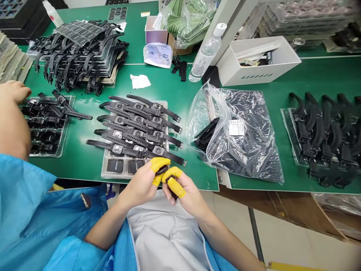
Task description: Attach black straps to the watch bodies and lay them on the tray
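In front of my body, just past the table's front edge, my left hand (147,180) pinches a small dark rounded piece (161,170) that looks like a watch case. Close beside it, my right hand (183,189) is closed on a black piece (172,191), perhaps a watch strap, mostly hidden by the fingers. Yellow finger covers show on both hands. Right behind them lies a clear plastic tray (165,107) with rows of black-strapped smartwatches (138,119), backs up. In its front row, square black watch faces (115,166) sit in their compartments.
At left, a co-worker's arm (14,120) reaches over another watch tray (66,139). Stacked trays of watches (81,60) stand behind. A bag of black straps (242,139), a water bottle (207,52), a white box (256,71) and another watch tray (293,139) are rightward.
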`<action>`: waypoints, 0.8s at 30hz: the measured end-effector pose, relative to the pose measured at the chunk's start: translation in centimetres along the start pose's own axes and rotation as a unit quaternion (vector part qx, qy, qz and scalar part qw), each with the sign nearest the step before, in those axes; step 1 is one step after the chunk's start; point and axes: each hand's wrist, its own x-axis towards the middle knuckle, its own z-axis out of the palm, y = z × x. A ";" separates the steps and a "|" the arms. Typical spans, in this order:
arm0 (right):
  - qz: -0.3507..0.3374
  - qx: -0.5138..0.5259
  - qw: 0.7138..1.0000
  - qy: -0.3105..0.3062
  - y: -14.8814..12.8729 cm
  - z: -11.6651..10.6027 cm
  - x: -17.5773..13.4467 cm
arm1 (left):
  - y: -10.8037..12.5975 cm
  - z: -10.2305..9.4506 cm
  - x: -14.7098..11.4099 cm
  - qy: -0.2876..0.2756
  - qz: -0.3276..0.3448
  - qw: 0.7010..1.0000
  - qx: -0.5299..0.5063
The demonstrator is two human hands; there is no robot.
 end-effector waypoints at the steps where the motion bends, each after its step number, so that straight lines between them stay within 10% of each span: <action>1: 0.004 -0.009 1.000 -0.006 0.1 -0.1 0.0 | -0.1 0.0 -0.1 -0.005 0.011 1.000 0.008; 15: 0.048 0.100 0.994 0.006 0.0 -0.7 0.8 | -0.4 0.0 -0.2 0.019 0.043 0.997 0.056; 24: 0.112 0.077 0.991 0.016 -0.7 -1.3 0.6 | 0.7 -1.2 -0.1 -0.068 0.037 0.984 0.162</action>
